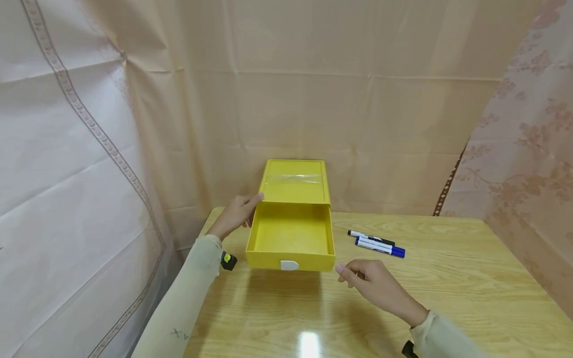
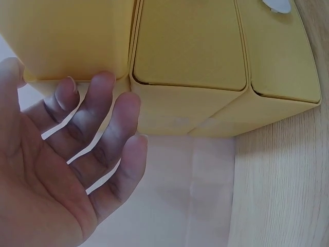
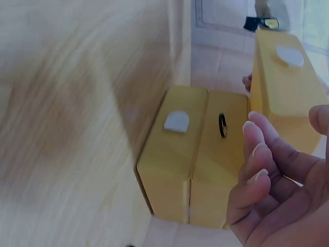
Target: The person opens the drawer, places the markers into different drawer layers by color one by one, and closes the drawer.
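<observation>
A yellow drawer unit (image 1: 293, 191) stands on the table with its top drawer (image 1: 268, 259) pulled out. That drawer has a white tab (image 1: 289, 265) on its front, and its visible floor is bare. My left hand (image 1: 235, 214) rests at the unit's left side, thumb by the top front edge. In the left wrist view its loosely bent fingers (image 2: 126, 108) lie along the yellow side. Just off the drawer's front right corner is my right hand (image 1: 371, 283), fingers loosely curled and holding nothing. Two lower drawers are closed, one with a white tab (image 3: 176, 121), one with a black ring (image 3: 222, 125).
On the wooden table (image 1: 447, 278), right of the unit, lie a black-capped marker (image 1: 371, 237) and blue-capped markers (image 1: 380, 246). Clear tape (image 1: 297, 177) crosses the unit's top. A beige curtain (image 1: 380, 124) hangs behind, with pale cloth (image 1: 58, 164) at the left.
</observation>
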`<state>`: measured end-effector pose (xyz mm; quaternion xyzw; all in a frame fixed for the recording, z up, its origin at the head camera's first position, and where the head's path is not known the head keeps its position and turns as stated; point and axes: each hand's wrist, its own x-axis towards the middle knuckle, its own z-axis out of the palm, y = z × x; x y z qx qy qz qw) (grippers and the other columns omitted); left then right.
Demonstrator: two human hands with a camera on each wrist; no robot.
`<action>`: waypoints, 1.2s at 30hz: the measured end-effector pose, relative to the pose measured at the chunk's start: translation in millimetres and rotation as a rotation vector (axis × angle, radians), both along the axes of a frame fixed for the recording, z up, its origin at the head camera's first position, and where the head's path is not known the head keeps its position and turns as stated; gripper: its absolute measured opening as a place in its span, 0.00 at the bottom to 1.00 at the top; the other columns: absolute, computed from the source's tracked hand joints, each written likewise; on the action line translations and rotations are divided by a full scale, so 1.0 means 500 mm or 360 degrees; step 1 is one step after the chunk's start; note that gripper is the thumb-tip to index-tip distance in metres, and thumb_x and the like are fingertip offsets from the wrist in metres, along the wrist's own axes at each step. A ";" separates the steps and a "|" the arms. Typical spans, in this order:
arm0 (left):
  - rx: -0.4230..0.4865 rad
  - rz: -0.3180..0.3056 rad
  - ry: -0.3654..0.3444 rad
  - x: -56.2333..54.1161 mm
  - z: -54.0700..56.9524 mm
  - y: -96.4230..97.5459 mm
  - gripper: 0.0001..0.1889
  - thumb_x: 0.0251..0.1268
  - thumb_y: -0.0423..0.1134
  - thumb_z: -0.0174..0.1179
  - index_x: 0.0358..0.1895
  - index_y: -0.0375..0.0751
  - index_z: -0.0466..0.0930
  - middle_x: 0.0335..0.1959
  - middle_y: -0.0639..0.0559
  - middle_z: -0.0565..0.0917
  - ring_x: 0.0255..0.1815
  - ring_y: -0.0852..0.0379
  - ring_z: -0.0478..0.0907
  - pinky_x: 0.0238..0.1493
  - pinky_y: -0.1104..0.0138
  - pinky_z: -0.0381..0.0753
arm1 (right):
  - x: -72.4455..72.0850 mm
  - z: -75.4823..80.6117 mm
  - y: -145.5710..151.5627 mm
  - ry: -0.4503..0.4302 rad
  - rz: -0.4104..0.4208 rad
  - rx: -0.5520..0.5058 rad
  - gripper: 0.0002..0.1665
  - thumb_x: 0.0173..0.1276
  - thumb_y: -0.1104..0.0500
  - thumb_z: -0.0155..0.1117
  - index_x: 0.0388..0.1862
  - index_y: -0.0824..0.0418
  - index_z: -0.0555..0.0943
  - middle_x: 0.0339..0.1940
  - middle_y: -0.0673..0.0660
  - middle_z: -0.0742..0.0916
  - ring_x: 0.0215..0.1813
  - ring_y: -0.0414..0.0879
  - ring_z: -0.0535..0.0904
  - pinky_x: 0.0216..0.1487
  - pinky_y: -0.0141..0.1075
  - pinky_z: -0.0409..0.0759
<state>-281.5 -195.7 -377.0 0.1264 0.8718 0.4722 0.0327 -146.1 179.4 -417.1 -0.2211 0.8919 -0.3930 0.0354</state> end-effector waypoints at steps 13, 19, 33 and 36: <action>0.0000 0.0003 0.0028 -0.004 0.001 -0.003 0.37 0.74 0.73 0.44 0.45 0.41 0.87 0.26 0.43 0.83 0.33 0.32 0.80 0.40 0.43 0.83 | 0.020 -0.010 -0.088 -0.0256 0.0272 -0.0229 0.30 0.84 0.43 0.51 0.22 0.53 0.83 0.38 0.43 0.90 0.23 0.39 0.74 0.28 0.36 0.80; -0.0006 0.0024 0.0029 -0.004 0.002 -0.003 0.36 0.73 0.74 0.45 0.44 0.45 0.87 0.26 0.44 0.83 0.30 0.36 0.80 0.40 0.43 0.82 | 0.022 0.007 -0.119 -0.0390 0.0300 -0.0320 0.32 0.84 0.41 0.49 0.24 0.57 0.85 0.40 0.44 0.91 0.21 0.46 0.76 0.38 0.38 0.81; -0.0010 0.0043 0.0011 -0.005 0.000 -0.002 0.38 0.70 0.76 0.45 0.39 0.42 0.86 0.26 0.42 0.82 0.32 0.33 0.80 0.41 0.43 0.82 | 0.023 0.021 -0.163 -0.0686 -0.0036 -0.0617 0.36 0.77 0.30 0.51 0.42 0.58 0.90 0.27 0.57 0.88 0.17 0.40 0.65 0.19 0.28 0.64; -0.0001 0.0042 -0.0020 -0.005 0.001 -0.002 0.38 0.70 0.76 0.46 0.42 0.42 0.86 0.27 0.42 0.83 0.33 0.34 0.81 0.43 0.41 0.82 | 0.024 0.020 -0.171 -0.0752 -0.0109 -0.0706 0.38 0.75 0.29 0.53 0.40 0.61 0.90 0.29 0.57 0.89 0.17 0.40 0.64 0.20 0.28 0.64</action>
